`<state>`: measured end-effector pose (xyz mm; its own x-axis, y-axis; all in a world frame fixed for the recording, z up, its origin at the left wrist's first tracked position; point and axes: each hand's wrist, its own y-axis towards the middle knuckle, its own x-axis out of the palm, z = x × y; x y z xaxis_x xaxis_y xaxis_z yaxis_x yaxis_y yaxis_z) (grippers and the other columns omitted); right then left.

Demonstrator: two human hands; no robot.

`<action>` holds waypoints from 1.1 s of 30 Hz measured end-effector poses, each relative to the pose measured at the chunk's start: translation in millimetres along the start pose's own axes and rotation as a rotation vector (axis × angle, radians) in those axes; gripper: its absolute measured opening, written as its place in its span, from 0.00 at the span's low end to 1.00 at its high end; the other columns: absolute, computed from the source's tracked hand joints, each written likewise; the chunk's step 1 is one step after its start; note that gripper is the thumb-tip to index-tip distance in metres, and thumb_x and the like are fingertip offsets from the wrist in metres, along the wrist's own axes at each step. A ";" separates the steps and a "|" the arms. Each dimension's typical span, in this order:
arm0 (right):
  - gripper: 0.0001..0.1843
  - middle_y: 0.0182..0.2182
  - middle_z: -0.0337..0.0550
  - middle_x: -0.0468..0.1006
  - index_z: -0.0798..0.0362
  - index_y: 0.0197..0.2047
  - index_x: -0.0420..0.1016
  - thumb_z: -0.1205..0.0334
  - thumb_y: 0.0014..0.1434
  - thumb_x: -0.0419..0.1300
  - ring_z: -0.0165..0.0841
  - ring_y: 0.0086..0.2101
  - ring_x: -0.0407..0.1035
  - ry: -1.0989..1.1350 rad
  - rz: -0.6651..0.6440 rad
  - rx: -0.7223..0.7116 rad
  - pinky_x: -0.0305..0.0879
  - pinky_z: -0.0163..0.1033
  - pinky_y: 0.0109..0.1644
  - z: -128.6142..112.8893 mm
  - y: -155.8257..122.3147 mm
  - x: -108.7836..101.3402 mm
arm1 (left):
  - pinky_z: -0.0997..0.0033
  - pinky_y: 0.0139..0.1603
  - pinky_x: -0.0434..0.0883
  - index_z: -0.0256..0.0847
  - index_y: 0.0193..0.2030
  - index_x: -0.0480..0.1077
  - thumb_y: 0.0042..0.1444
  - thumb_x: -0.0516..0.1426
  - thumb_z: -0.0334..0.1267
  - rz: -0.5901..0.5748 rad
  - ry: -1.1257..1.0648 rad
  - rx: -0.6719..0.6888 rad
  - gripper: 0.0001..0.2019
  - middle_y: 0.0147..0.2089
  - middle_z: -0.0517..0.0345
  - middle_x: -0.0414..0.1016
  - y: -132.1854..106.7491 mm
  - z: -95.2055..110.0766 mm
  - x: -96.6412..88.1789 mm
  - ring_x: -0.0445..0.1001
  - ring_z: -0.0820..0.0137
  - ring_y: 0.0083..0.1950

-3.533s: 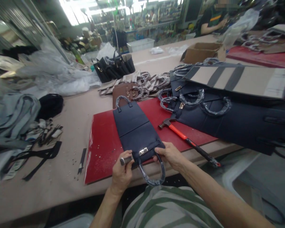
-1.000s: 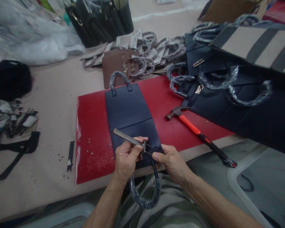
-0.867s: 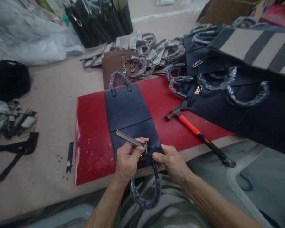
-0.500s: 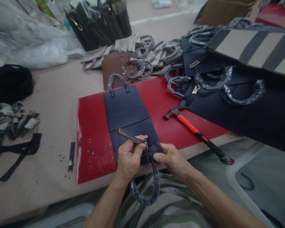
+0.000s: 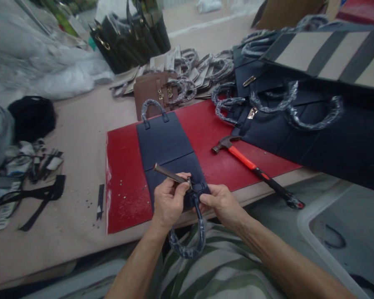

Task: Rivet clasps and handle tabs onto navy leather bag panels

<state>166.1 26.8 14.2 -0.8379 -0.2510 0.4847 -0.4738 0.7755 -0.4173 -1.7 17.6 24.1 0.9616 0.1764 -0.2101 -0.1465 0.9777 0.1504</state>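
My left hand (image 5: 171,202) is closed round a metal punch (image 5: 168,172), a rod with its upper end pointing up and left. The fingertips are at the handle tab of a navy bag panel (image 5: 166,141), and the rod's lower end there is partly hidden. My right hand (image 5: 221,203) pinches the edge of this panel beside the tab, thumb on top. The panel lies on a red board (image 5: 121,166). One plastic-wrapped handle (image 5: 188,251) hangs over the table edge towards my lap; the other handle (image 5: 152,104) lies at the far end.
A claw hammer (image 5: 249,164) with an orange and black grip lies right of the panel. Navy bag pieces (image 5: 314,141) are piled at the right, brown ones (image 5: 151,91) behind. Dark strips (image 5: 50,191) and scraps lie left. A plastic bin (image 5: 308,216) stands lower right.
The view has shifted slightly, so the things on the table sit a little differently in the picture. Both hands keep nearly the same hold on the punch and the panel.
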 end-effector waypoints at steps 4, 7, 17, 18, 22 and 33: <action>0.13 0.23 0.42 0.78 0.57 0.29 0.76 0.55 0.45 0.68 0.31 0.23 0.72 -0.013 0.041 0.019 0.69 0.35 0.29 -1.0 -1.3 2.2 | 0.65 0.52 0.76 0.39 0.45 0.76 0.61 0.58 0.35 -0.006 0.113 0.085 0.08 0.48 0.50 0.81 -1.3 0.1 2.4 0.80 0.64 0.49; 0.12 0.23 0.42 0.78 0.56 0.30 0.76 0.56 0.44 0.66 0.31 0.23 0.72 -0.054 0.080 0.035 0.69 0.34 0.29 -1.6 -2.4 3.4 | 0.65 0.52 0.76 0.39 0.44 0.76 0.60 0.57 0.34 -0.005 0.168 0.110 0.08 0.46 0.51 0.82 -0.9 -0.1 5.6 0.80 0.64 0.48; 0.07 0.21 0.40 0.76 0.53 0.26 0.69 0.62 0.53 0.56 0.32 0.20 0.71 -0.623 0.088 0.108 0.64 0.33 0.23 -11.5 -11.7 -11.6 | 0.63 0.54 0.76 0.39 0.42 0.74 0.60 0.56 0.31 -0.077 0.324 0.320 0.06 0.47 0.49 0.81 -6.2 -15.5 17.5 0.80 0.64 0.50; 0.08 0.21 0.41 0.76 0.53 0.25 0.69 0.61 0.55 0.55 0.32 0.20 0.71 -0.706 0.075 0.094 0.64 0.34 0.23 -14.3 -15.5 -16.1 | 0.62 0.55 0.76 0.39 0.43 0.73 0.60 0.56 0.30 -0.088 0.337 0.348 0.06 0.48 0.49 0.81 -7.6 -16.3 19.1 0.79 0.63 0.51; 0.13 0.25 0.45 0.78 0.53 0.28 0.74 0.59 0.60 0.53 0.35 0.27 0.73 -1.082 0.202 -0.164 0.66 0.38 0.32 -36.1 -33.4 -41.4 | 0.62 0.56 0.75 0.40 0.44 0.72 0.60 0.56 0.29 -0.105 0.333 0.417 0.07 0.49 0.48 0.80 -12.8 -18.1 25.1 0.78 0.63 0.53; 0.04 0.35 0.53 0.74 0.53 0.32 0.66 0.68 0.51 0.59 0.41 0.37 0.71 -1.348 0.440 -0.118 0.66 0.44 0.41 -95.5 -22.3 -102.5 | 0.61 0.55 0.75 0.41 0.48 0.73 0.61 0.56 0.30 -0.109 0.312 0.354 0.10 0.50 0.49 0.79 -15.6 -22.1 28.8 0.78 0.62 0.52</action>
<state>288.4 90.6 47.2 -0.5535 -0.2797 -0.7845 -0.1426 0.9598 -0.2416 23.2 10.0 -5.6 0.8435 0.1536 -0.5147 0.0913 0.9033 0.4192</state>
